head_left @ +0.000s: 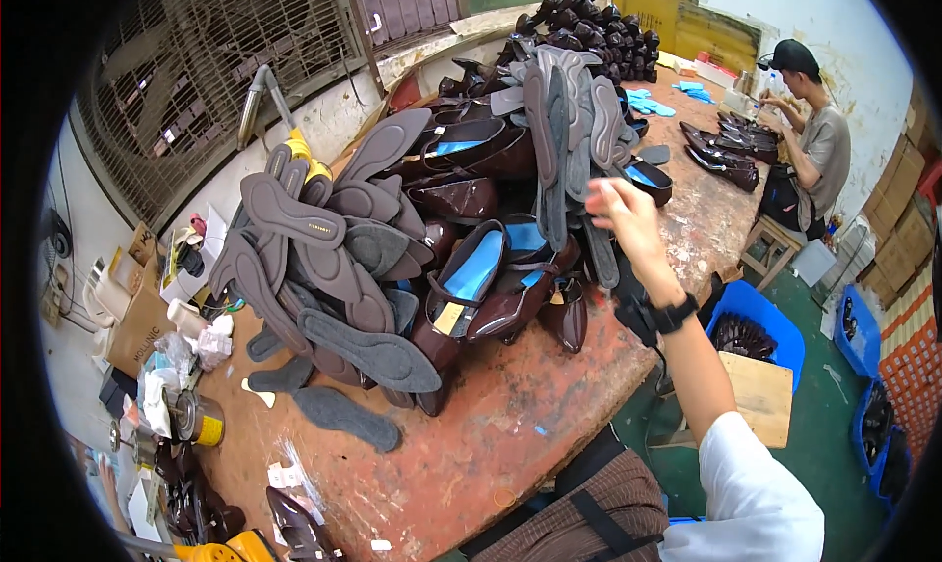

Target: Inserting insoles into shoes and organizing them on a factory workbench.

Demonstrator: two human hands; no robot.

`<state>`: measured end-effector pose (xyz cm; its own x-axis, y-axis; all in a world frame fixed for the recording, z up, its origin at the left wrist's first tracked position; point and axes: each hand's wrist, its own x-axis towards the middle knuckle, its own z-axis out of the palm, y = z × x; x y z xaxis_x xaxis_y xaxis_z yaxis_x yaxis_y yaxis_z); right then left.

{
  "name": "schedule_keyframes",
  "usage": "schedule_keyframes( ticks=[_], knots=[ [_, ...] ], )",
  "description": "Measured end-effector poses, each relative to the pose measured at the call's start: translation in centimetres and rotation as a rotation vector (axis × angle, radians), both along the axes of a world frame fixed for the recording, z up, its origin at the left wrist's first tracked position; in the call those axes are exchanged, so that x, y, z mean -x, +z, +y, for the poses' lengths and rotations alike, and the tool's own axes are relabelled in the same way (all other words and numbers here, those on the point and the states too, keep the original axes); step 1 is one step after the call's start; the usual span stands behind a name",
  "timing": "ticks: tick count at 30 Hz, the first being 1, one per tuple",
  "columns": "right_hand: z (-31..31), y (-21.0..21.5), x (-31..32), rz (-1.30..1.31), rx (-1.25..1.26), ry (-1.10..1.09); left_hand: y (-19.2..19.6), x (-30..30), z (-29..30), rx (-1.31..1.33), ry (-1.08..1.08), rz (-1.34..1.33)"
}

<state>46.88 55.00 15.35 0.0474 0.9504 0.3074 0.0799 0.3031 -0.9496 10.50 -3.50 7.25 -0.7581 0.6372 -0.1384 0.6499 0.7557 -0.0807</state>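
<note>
Head view, from your left: a tin can with a yellow band stands at the edge of the bench among crumpled bags, and your left hand is nowhere in the picture, so nothing can be said of its grip. Next come loose grey insoles lying flat on the worn red surface, and above them a fanned heap of grey insoles leaning on a pile of dark brown shoes with blue linings. Keep that heap in mind as you work, since the insoles overlap loosely and look ready to slide if the shoes under them are nudged. Further right, a tall bunch of insoles stands upright on top of the shoes, and your right hand is raised just beside its lower end, fingers blurred and seemingly curled; whether it pinches an insole or is only touching the bunch cannot be told. If you are drawing one out, take a single insole by its end and lift it along its length rather than sideways, so the neighbours stay put. Your wrist wears a dark watch. At the far right, another person works on shoes at the far end of the bench, well apart from you.
</note>
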Motion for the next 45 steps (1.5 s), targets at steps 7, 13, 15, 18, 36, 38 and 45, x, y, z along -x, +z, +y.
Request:
schedule_keyframes(
  ticks=[7,13,15,18,36,38,45],
  knots=[
    [5.8,1.8,4.3,0.021,0.268,0.179,5.7,-5.7,14.0,-0.377,-0.211,0.168],
    [8.4,-1.7,3.9,-0.056,0.125,0.160,7.3,-17.8,36.2,-0.757,-0.872,-0.395],
    [6.0,-0.6,5.7,-0.380,-0.043,-0.157,4.8,-20.1,41.4,-0.642,-0.902,-0.243],
    [4.1,1.7,6.8,-0.617,-0.142,-0.179,1.9,-22.6,46.6,-0.564,-0.813,-0.055],
    [7.9,-1.3,9.2,-0.586,-0.242,-0.057,5.3,-9.9,23.4,-0.429,-0.835,-0.132],
    [7.4,-1.2,9.4,-0.560,-0.232,0.000,4.0,-7.4,20.8,-0.406,-0.750,-0.095],
    [-0.6,-0.9,7.5,0.062,-0.242,0.269,-0.1,-2.4,16.3,-0.406,-0.407,-0.049]
  ],
)
